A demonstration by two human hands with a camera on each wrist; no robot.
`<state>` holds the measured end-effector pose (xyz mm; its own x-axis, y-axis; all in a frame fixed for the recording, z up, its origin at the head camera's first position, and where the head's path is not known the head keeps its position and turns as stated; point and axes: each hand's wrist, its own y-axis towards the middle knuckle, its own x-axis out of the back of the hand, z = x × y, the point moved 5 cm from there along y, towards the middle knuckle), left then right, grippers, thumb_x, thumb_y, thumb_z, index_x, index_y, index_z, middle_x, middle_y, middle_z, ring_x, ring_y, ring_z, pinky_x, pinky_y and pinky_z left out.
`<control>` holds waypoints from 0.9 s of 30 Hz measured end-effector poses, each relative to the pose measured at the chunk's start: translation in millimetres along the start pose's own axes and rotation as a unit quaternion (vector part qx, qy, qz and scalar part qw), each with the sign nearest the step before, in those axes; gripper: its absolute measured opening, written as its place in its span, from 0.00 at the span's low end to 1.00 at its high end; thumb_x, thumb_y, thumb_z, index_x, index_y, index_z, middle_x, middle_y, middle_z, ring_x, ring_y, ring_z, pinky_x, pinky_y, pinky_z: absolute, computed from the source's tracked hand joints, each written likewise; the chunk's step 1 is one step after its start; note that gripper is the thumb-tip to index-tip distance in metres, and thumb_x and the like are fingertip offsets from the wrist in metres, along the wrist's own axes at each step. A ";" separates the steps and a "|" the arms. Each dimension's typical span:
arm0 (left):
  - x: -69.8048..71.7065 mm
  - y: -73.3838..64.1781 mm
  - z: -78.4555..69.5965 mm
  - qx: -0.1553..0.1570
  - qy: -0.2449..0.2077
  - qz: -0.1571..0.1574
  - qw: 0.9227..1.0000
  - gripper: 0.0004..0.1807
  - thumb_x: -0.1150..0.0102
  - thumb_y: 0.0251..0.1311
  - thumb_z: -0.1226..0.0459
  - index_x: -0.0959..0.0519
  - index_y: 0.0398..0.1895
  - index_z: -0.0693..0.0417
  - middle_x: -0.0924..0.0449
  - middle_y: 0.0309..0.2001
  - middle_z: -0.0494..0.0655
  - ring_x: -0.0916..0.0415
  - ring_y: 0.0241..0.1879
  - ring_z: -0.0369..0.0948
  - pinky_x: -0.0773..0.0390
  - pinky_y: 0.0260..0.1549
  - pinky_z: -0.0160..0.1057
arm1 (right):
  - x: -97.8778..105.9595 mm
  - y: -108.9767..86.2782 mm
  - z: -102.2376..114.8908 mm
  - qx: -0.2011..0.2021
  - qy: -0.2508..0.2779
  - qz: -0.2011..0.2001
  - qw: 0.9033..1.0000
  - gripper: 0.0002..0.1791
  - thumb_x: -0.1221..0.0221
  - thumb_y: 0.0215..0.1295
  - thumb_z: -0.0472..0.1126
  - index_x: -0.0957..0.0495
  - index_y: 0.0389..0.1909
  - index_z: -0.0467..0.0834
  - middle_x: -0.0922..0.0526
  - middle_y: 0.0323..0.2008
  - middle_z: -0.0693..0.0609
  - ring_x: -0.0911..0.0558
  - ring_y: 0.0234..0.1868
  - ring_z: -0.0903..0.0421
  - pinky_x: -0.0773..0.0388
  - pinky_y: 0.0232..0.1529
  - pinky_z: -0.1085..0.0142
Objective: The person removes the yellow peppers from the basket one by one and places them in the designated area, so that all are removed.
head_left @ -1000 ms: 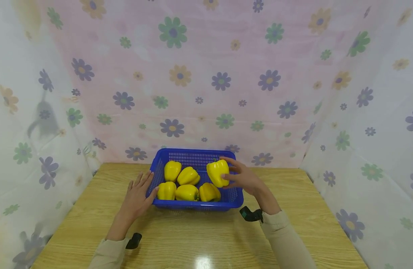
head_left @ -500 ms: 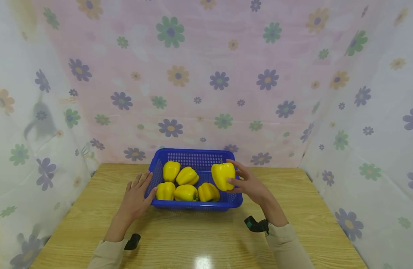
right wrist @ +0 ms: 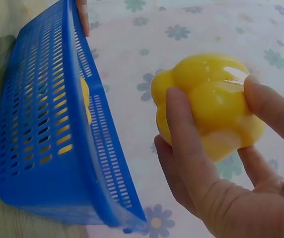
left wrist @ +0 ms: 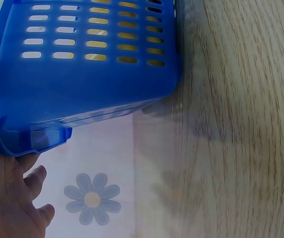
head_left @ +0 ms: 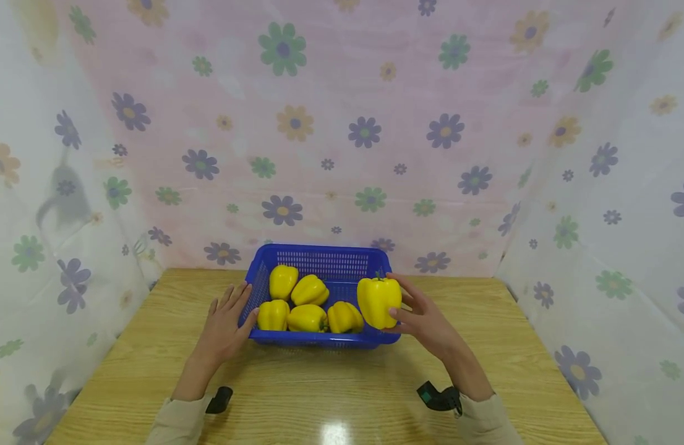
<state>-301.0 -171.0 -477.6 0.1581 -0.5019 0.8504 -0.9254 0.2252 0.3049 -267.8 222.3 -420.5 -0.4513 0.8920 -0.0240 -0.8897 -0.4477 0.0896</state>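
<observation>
My right hand [head_left: 431, 320] grips a yellow bell pepper [head_left: 378, 301], stem up, over the right end of a blue plastic basket [head_left: 320, 337]. In the right wrist view the thumb and fingers curl round this pepper [right wrist: 211, 99], which hangs apart from the basket wall [right wrist: 37, 114]. My left hand [head_left: 224, 326] rests on the basket's left rim with its fingers spread straight. The left wrist view has that hand [left wrist: 8, 198] against the outer corner of the rim. Inside the basket lie several more yellow bell peppers [head_left: 307, 318], grouped toward the left and middle.
The basket stands on a wooden table [head_left: 320, 395] near its back edge. Behind and on both sides hangs a flower-printed cloth [head_left: 331, 99]. A black wrist camera [head_left: 439, 395] sits on the right wrist, another camera [head_left: 219, 400] on the left.
My right hand has moved the held bell pepper to the right and toward me, from above the basket's inside to its right rim. The left hand has stayed at the left rim.
</observation>
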 end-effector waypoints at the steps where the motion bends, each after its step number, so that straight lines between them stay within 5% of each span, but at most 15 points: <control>1: 0.1 0.1 0.0 0.000 0.000 0.000 1.000 0.35 0.54 0.78 0.50 0.42 0.79 0.59 0.44 0.79 0.59 0.54 0.79 0.63 0.58 0.72 0.71 | 1.6 -2.1 -0.9 0.002 -0.003 -0.001 1.000 0.37 0.45 0.77 0.36 0.48 0.81 0.55 0.47 0.76 0.31 0.19 0.60 0.49 0.17 0.54 0.48; 9: -0.1 0.2 0.4 0.003 -0.003 -0.001 1.000 0.35 0.54 0.77 0.51 0.42 0.79 0.59 0.43 0.78 0.60 0.55 0.79 0.63 0.58 0.72 0.71 | 17.0 -20.1 -11.7 0.000 -0.018 -0.006 1.000 0.37 0.47 0.77 0.35 0.49 0.82 0.53 0.41 0.74 0.33 0.18 0.59 0.50 0.16 0.54 0.49; 19: 1.1 -0.1 -0.2 0.000 -0.008 -0.006 1.000 0.34 0.53 0.77 0.52 0.41 0.79 0.59 0.44 0.78 0.60 0.56 0.79 0.64 0.58 0.72 0.72 | 27.9 -35.9 -19.6 0.015 0.019 -0.045 0.999 0.38 0.48 0.77 0.33 0.53 0.82 0.48 0.34 0.67 0.52 0.17 0.58 0.55 0.16 0.53 0.53; 27: -0.1 -0.1 0.5 -0.004 -0.008 -0.005 1.000 0.34 0.54 0.78 0.52 0.41 0.79 0.59 0.44 0.79 0.60 0.56 0.79 0.64 0.58 0.72 0.72 | 41.4 -45.0 -24.1 0.020 0.017 -0.084 0.996 0.36 0.50 0.78 0.32 0.51 0.81 0.51 0.33 0.65 0.53 0.17 0.57 0.56 0.16 0.52 0.55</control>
<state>-301.0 -171.3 -478.0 0.1609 -0.5176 0.8403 -0.9209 0.2274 0.3165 -248.1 277.9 -449.5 -0.2990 0.9513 -0.0750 -0.9497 -0.2890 0.1205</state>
